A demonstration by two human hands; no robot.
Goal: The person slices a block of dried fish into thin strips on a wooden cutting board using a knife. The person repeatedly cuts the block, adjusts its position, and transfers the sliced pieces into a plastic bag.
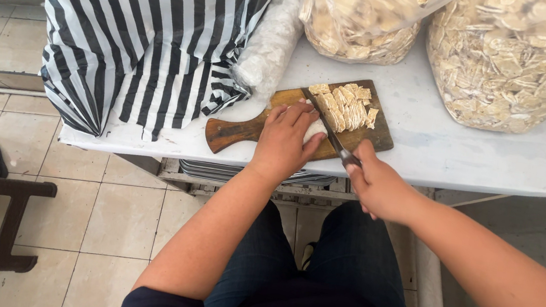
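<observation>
Slicing well here, we keep our left hand [286,140] clamped on the pale dough block [315,130] atop the wooden cutting board [241,131], fingertips tucked, while our right hand [379,184], closed around the knife [331,133], cuts thin, even slices.

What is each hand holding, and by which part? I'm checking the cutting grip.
Right hand grips the knife by its handle. Left hand presses the top of a pale dough piece on the cutting board.

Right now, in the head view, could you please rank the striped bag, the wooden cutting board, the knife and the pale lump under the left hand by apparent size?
1. Striped bag
2. Wooden cutting board
3. Knife
4. Pale lump, mostly hidden beneath the left hand, so its true size is unsure.
</observation>
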